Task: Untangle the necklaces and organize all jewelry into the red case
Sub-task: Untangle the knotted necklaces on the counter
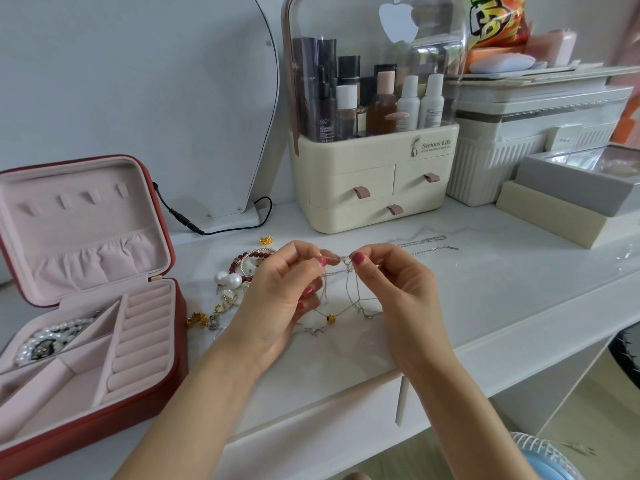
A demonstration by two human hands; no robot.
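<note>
On the white tabletop (485,306) the red case (162,386) lies open at our left. Our left hand (277,299) and right hand (398,289) pinch the tangled necklaces (349,299) between narrow fingers (358,259).

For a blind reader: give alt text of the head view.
Two hands, left hand and right hand, pinch tangled necklaces above a white table. An open red case stands left, holding pearls; loose jewelry lies between.
</note>
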